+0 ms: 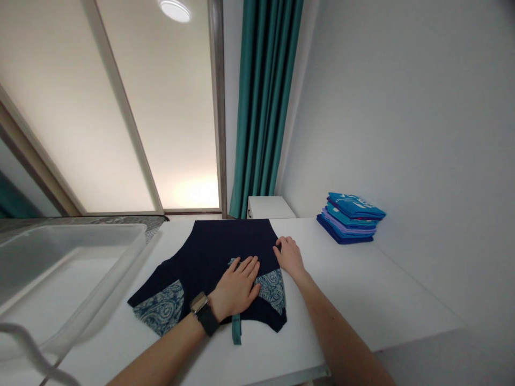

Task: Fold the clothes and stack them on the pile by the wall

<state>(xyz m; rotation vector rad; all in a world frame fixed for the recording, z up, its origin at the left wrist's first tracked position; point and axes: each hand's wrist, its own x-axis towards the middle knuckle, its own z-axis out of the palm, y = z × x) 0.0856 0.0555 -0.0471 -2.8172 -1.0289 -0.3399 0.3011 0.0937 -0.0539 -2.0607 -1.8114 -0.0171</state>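
A dark navy garment (229, 238) with blue paisley panels lies spread on the white table. My left hand (238, 287) rests flat on its middle, fingers stretched out, partly covering a small patterned patch. A dark watch is on that wrist. At the garment's right edge, my right hand (289, 256) has its fingers curled, with thumb and forefinger pinching the cloth. From the garment's near edge a short teal strap (236, 329) hangs toward me.
On the right of the white table (346, 284), against the wall, sits a stack of folded blue and purple cloths (351, 219). A translucent plastic bin (108, 279) stands at the left. Behind the table are a white cabinet (270, 207) and a green curtain (265, 107).
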